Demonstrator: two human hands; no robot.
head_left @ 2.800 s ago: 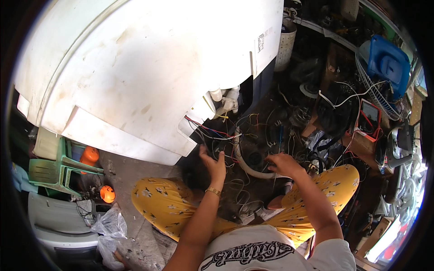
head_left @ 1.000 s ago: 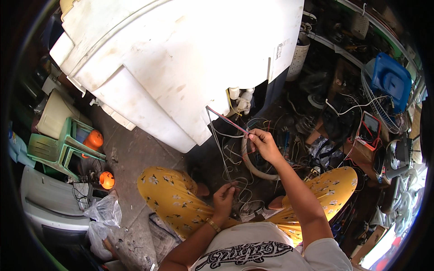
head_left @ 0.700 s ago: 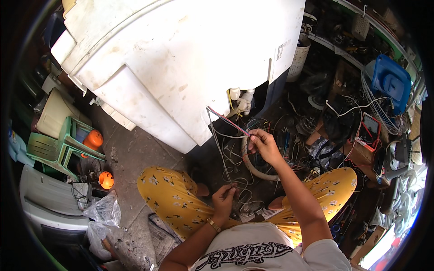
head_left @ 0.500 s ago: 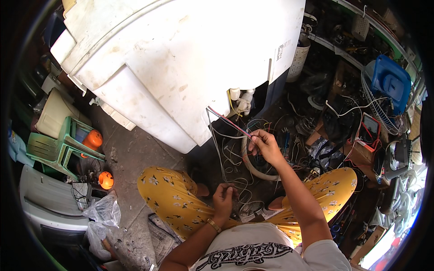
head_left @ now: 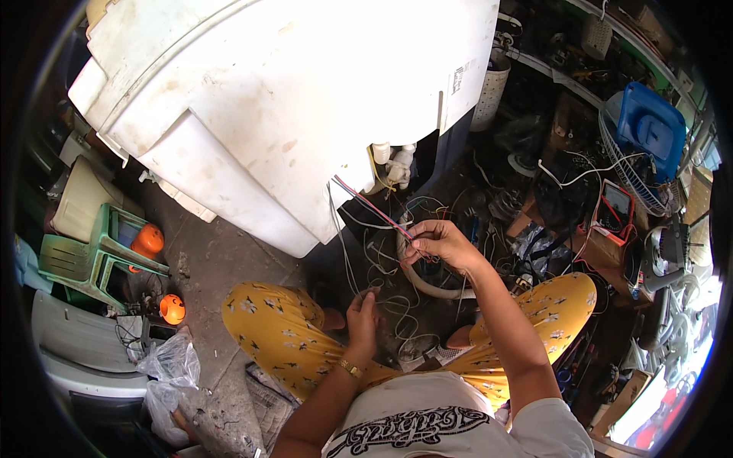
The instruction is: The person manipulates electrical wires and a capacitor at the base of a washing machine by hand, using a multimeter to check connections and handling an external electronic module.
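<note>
My right hand pinches a bundle of thin red and dark wires near its lower end. The bundle runs out from under the edge of a large white plastic machine body. Beside it hang thin grey cords, which drop to the floor near my left hand. The fingers of that hand are drawn together, low between my knees; a cord passes by the fingertips, but what they hold is hidden. White plastic fittings show in an opening of the body.
Coiled cord and a thick pale hose lie on the floor ahead. To the right are a red-cased meter and a blue plastic seat. At left stand a green plastic chair, an orange ball and clear bags.
The whole view has shifted slightly left and up. My left hand has risen a little toward the cords. My right hand still pinches the wires, its fingers bent around their end.
</note>
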